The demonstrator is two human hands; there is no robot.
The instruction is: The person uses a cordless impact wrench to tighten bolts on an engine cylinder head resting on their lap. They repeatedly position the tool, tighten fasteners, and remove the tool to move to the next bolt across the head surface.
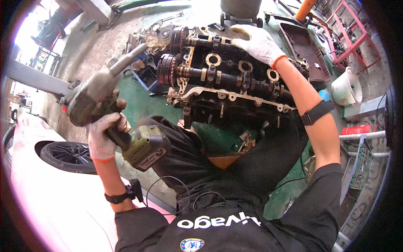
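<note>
My left hand (pixel 104 136), in a white glove with an orange cuff, is wrapped round the grip of a dark green cordless impact wrench (pixel 94 94). Its long nose points up and toward the engine, and its battery pack (pixel 145 148) hangs to the right of my wrist. Before me rests a dark engine cylinder head (pixel 235 95) with two camshafts. My right hand (pixel 258 42), gloved alike, reaches over the far camshaft (pixel 205 42), its thumb and fingers apart. Whether the fingertips touch the shaft I cannot tell. The near camshaft (pixel 226 78) carries a round sprocket (pixel 167 70) at its left end.
A blue crate (pixel 145 73) of parts and a metal engine cover (pixel 153 38) lie left of the engine. To the right are a brown tray (pixel 300 50), a white bucket (pixel 347 87) and a red rack (pixel 350 35). A pale car (pixel 46 193) stands close on my left.
</note>
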